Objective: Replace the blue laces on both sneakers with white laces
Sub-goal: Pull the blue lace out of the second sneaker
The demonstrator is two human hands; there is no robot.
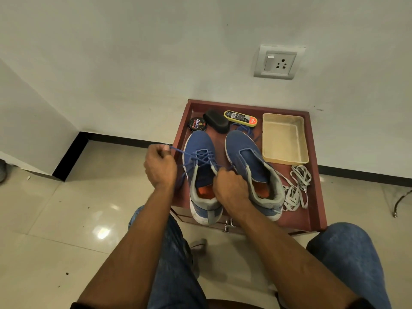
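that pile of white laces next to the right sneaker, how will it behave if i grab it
The white laces lie in loose tangled loops on the red-brown tray, so they are probably floppy and light. Grabbed in one spot, the rest would likely trail and dangle. The loops overlap, so they may snag on each other.

The left sneaker [201,170] is lying half-unlaced, its blue lace [191,156] stretching taut between both grips; the laceless right sneaker [252,168] and white laces [296,188] are sitting right of them.
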